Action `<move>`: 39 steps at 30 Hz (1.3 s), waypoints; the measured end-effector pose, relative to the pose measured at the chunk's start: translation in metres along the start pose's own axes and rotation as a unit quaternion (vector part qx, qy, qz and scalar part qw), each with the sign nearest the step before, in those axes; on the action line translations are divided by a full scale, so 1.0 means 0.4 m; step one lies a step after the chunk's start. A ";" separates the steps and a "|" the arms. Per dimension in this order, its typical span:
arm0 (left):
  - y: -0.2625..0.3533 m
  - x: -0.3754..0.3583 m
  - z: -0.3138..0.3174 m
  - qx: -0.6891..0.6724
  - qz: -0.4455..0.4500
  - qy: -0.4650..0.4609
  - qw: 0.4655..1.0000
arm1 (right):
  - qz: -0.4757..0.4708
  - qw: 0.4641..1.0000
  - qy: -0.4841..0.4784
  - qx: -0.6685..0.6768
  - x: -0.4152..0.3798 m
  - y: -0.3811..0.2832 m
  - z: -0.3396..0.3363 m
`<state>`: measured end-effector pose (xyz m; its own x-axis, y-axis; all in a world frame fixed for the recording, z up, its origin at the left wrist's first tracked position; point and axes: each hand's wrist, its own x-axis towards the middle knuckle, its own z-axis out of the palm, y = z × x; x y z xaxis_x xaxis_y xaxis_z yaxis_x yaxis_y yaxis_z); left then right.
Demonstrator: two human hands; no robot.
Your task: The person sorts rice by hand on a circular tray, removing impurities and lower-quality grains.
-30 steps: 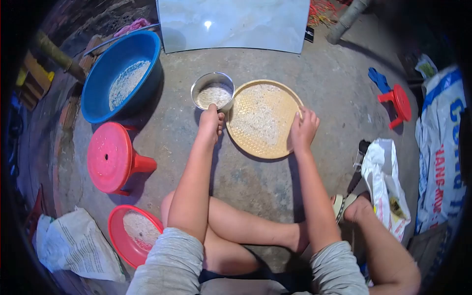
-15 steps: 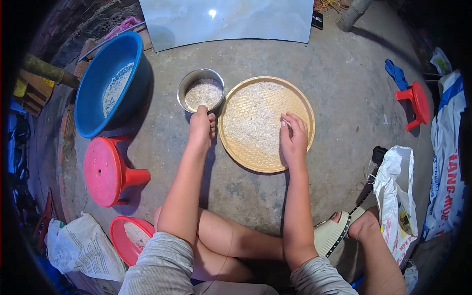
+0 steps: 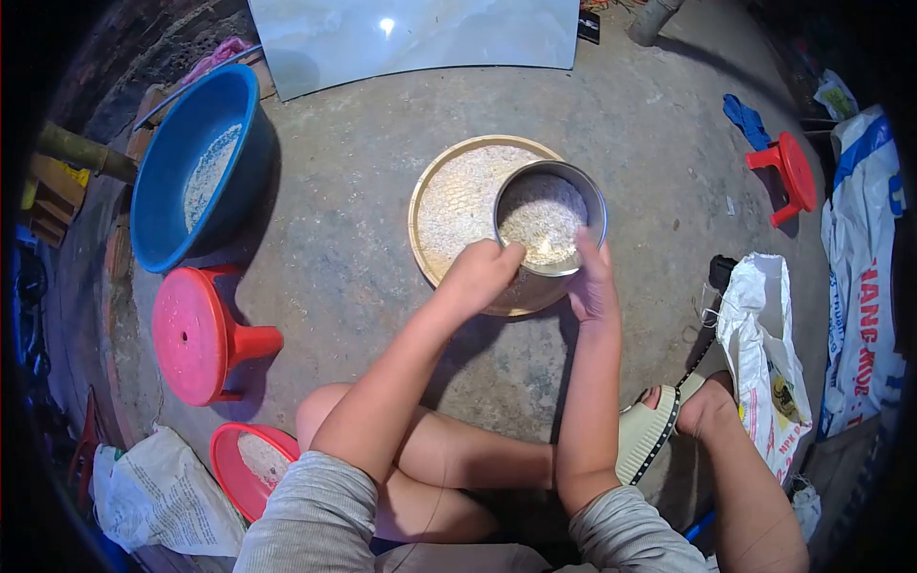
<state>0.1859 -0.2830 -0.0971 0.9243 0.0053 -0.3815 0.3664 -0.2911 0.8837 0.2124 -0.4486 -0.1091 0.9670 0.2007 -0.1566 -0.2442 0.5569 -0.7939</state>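
A round metal pot with pale grain inside is held over the right part of a flat woven tray. My left hand grips the pot's near left rim, thumb on top. At its near right side, my right hand is closed around the wall, a little blurred. Grain also lies spread over the tray, and the pot hides much of the tray's right half.
On the left are a large blue basin with grain, a red stool and a small red basin. A smaller red stool and white sacks stand right. A glossy panel lies ahead.
The pot has moved right, from beside the tray to above it. My right hand has left the grain and taken hold of the pot. The view has shifted slightly.
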 end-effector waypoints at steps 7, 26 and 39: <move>0.024 0.015 -0.055 -0.052 -0.041 -0.017 0.998 | -0.089 0.986 0.116 -0.084 0.017 0.016 -0.015; -0.081 0.095 -0.050 -0.459 -0.017 0.030 0.888 | -0.253 0.928 0.202 -0.183 0.017 0.007 -0.026; 0.012 0.030 -0.056 -0.187 0.055 0.009 0.981 | -0.194 0.962 0.171 -0.085 0.016 0.024 -0.022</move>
<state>0.2013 -0.2628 -0.0914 0.9612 0.0117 -0.2755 0.2737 0.0798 0.9585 0.2171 -0.4491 -0.1228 0.9575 -0.2881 0.0103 0.1274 0.3908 -0.9116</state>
